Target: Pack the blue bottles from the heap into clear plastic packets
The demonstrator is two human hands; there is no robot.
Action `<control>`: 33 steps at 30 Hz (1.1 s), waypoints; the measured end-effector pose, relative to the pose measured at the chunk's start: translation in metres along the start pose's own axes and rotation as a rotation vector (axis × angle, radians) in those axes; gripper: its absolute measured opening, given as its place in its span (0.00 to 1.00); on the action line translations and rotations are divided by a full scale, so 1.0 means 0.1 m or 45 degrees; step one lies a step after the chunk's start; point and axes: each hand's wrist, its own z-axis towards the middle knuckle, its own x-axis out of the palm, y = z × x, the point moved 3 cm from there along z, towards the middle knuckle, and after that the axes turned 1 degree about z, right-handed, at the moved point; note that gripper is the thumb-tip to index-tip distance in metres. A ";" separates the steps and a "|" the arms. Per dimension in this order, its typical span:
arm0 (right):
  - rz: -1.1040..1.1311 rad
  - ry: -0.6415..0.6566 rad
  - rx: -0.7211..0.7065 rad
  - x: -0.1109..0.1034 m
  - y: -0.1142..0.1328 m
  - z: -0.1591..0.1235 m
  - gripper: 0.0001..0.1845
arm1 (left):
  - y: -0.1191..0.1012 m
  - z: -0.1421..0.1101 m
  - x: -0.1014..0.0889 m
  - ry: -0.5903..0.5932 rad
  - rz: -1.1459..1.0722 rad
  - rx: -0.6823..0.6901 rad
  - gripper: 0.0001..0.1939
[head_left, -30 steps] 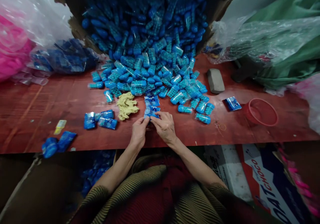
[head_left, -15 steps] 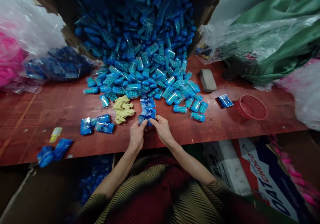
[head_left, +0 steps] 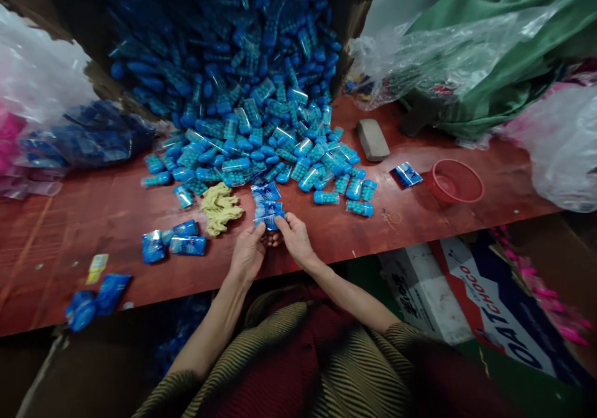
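Note:
A strip of joined blue sachets (head_left: 269, 210) lies between my hands, just in front of the pile of capsules. My left hand (head_left: 249, 251) pinches its near left corner between thumb and fingers. On the near right edge, my right hand (head_left: 295, 239) grips the same strip, with fingertips curled underneath. The far sachet of the strip rests toward the table. Left of it sits a crumpled yellow-green lump, perhaps a glove (head_left: 220, 209). Clear capsules with blue caps and blue beads (head_left: 242, 164) are heaped behind.
Loose blue sachets (head_left: 188, 245) lie to the left, with more near the table's front edge. A grey block (head_left: 373, 140), a blue sachet (head_left: 406, 174) and a red plastic basket (head_left: 456, 181) stand on the right. A large carton (head_left: 361, 23) spills capsules onto the red table (head_left: 321, 244).
The view has turned slightly, shifting the scene left. My hands keep hold of the sachet strip, and fingertips now show beneath its near edge.

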 end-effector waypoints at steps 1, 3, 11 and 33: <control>-0.200 0.028 -0.131 -0.09 0.08 0.01 0.14 | 0.00 0.00 -0.03 -0.041 -0.019 -0.019 0.13; -0.726 -0.043 -0.417 -0.33 0.25 0.05 0.10 | 0.00 0.00 -0.09 -0.109 -0.062 -0.088 0.10; -1.908 -0.073 -0.213 -0.95 0.35 0.41 0.10 | 0.04 -0.08 -0.06 -0.190 -0.306 -0.364 0.10; 0.428 0.294 0.047 -0.54 0.33 -0.02 0.26 | 0.21 -0.13 -0.01 -0.107 -0.288 -0.461 0.12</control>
